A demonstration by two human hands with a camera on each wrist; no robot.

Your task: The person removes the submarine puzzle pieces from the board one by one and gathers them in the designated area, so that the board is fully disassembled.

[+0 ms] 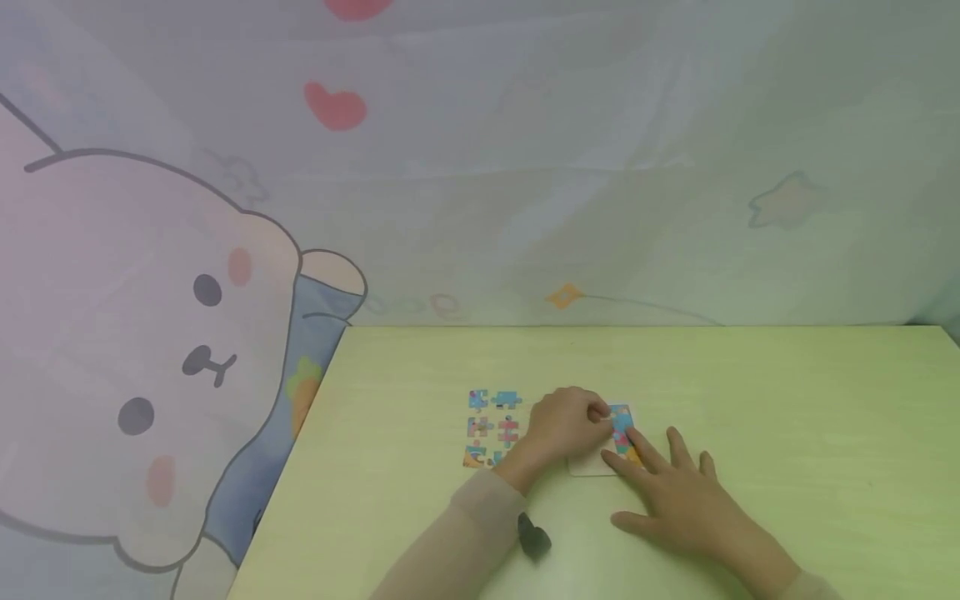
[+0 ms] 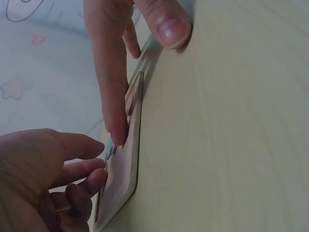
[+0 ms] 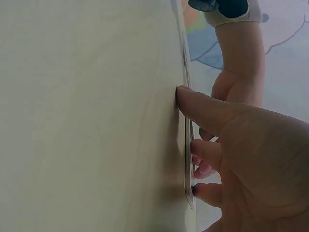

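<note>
A small pale puzzle board (image 1: 591, 465) lies on the table, with a column of coloured puzzle pieces (image 1: 621, 418) along its right side. Over its upper part bends my left hand (image 1: 564, 423), fingers curled. In the left wrist view the thumb and index fingertips pinch at a bluish puzzle piece (image 2: 110, 153), close against the board's surface; the piece is largely hidden. My right hand (image 1: 684, 500) is spread at the board's lower right, its straight index finger touching the pieces there. The right thumb rests on the table just below the board.
Several loose puzzle pieces (image 1: 478, 427) lie in rows left of the board, partly behind the left wrist. A dark object (image 1: 533, 537) shows beside the left sleeve (image 1: 480, 517). Behind the yellowish table (image 1: 795, 392) hangs a printed cloth (image 1: 525, 167) with a cartoon animal.
</note>
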